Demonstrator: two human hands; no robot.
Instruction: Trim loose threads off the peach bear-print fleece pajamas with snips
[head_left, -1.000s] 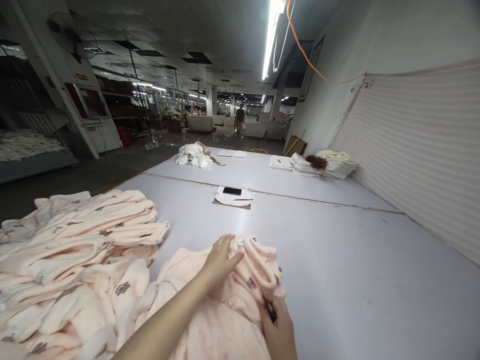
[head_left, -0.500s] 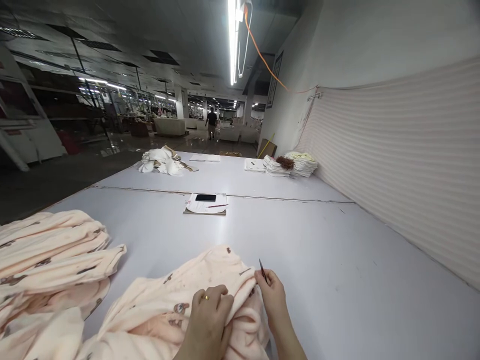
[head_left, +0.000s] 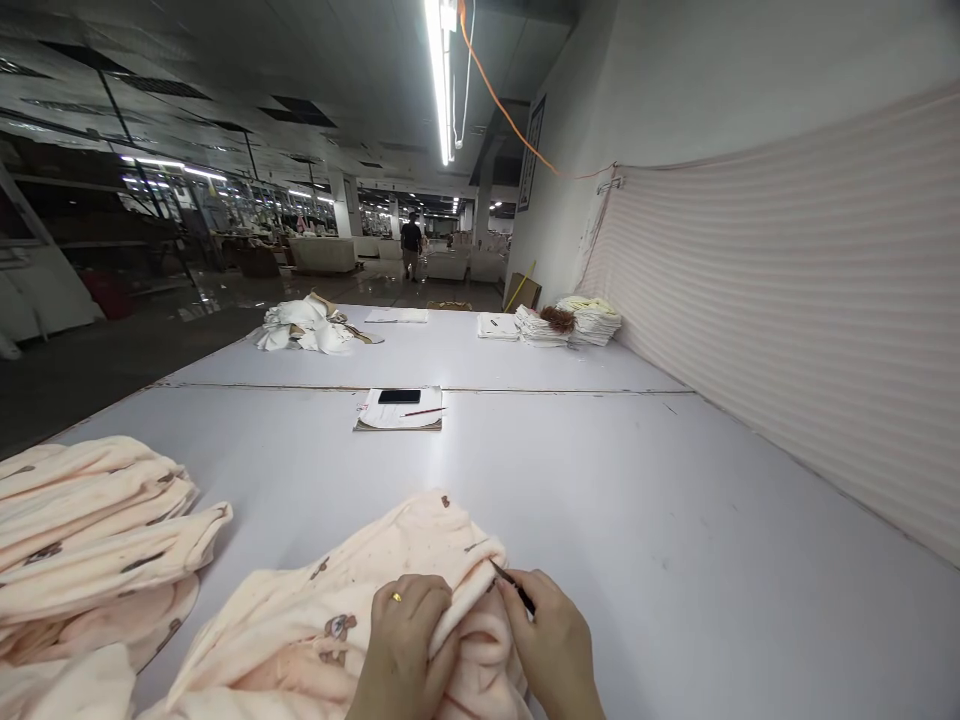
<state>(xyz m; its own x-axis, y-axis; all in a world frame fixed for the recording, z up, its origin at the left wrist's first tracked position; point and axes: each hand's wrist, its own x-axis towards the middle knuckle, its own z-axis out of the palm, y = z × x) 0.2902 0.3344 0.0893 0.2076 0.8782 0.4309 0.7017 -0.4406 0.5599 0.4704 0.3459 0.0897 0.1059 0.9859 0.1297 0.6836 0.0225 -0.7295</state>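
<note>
Tbl [head_left: 585,480] w/ phone [head_left: 400,397], papers [head_left: 386,415]; L fingers [head_left: 430,594] clasp garment [head_left: 412,535], R fingers [head_left: 547,590] grip dark tool [head_left: 517,587].

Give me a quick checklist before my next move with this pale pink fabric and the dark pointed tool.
1. Left hand holding the pale pink fabric: ok, its grip is on a fold.
2. Right hand holding the dark pointed tool: ok.
3. Tool's tip apart from the left hand: ok, it is at the folded edge.
4. Tip touching the fabric: cannot tell.
5. Fabric flat: not ok, it is folded and bunched.
6. Phone away from the fabric: ok, it lies on the papers.
</note>
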